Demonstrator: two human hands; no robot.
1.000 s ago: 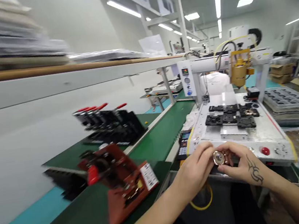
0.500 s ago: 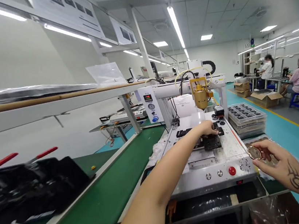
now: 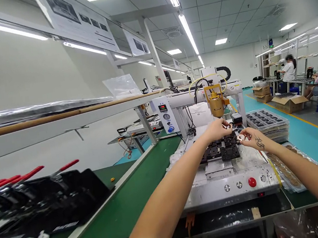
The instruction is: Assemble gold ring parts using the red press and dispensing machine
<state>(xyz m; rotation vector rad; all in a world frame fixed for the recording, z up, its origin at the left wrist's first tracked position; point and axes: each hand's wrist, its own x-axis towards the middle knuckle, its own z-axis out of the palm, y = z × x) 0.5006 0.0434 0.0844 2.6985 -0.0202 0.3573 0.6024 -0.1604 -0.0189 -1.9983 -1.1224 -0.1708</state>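
My left hand [image 3: 219,128] is over the back of a black fixture [image 3: 229,152] on a white benchtop machine. Its fingertips pinch a small round metal ring [image 3: 229,126]. My right hand [image 3: 251,139], with a tattooed wrist, is closed on a round rose-gold rimmed part [image 3: 241,138] with a pale centre, at the fixture's right side. Fingers partly cover both pieces. Above my hands hangs the machine's gold-coloured head [image 3: 216,103].
Stacked clear trays [image 3: 267,122] of black parts stand right of the machine. A plastic tray of round brown parts [image 3: 289,172] lies nearer. Red-handled clamps [image 3: 61,175] are at left. Buttons line the machine's front panel [image 3: 229,187]. Two people sit far right.
My right hand has moved left and forward with the round part, from beside the machine to the fixture. My left hand has lifted from the fixture, a ring now showing in its fingers.
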